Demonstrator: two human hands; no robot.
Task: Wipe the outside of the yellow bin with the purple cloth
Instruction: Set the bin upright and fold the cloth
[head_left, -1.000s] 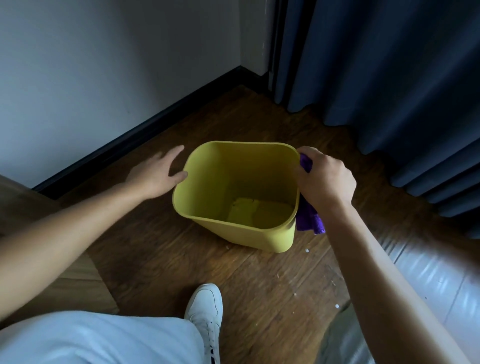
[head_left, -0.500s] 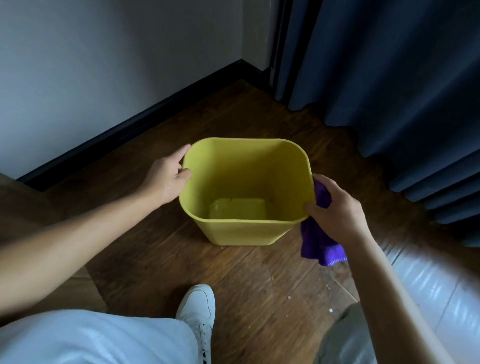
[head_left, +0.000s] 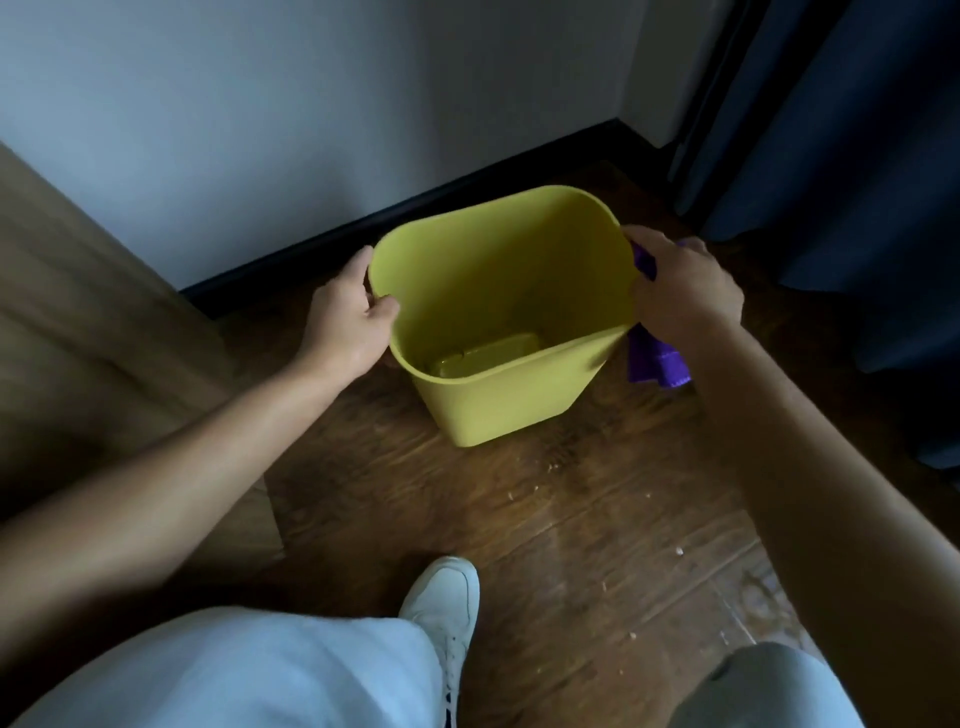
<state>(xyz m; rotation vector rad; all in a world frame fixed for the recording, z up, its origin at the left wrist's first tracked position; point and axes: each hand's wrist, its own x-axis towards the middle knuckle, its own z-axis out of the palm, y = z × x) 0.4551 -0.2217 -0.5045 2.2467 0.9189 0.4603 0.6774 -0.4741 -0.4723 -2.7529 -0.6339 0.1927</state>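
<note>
Yellow bin (head_left: 511, 410): stands on the wooden floor (head_left: 597, 545) near the dark skirting board (head_left: 467, 195), open mouth up and tipped toward me; a corner of the near outer wall faces me.
Left hand (head_left: 345, 325): I grip the bin's left rim, thumb hooked over the lip on the inside, fingers curled round the outside wall. It steadies the bin.
Right hand (head_left: 680, 291): curled over the purple cloth (head_left: 654, 358), pressing it against the right outer wall just below the rim. The fingers are folded down over the cloth; how tightly they pinch it I cannot tell.
Purple cloth: bunched between my right palm and the bin's right side, a loose tail hanging below my hand, off the floor as far as I can see.
Progress: wiping is under way on the right side. No wet streak or clean patch shows on the yellow plastic, so I cannot confirm which walls are finished.
Outstanding, in my judgement: the near wall, the left wall under my left hand and the far wall toward the skirting board are not confirmed.
Surroundings: pale crumbs lie scattered on the floor; a white shoe (head_left: 449, 605) rests near me; dark blue curtains (head_left: 852, 156) hang to the right.
</note>
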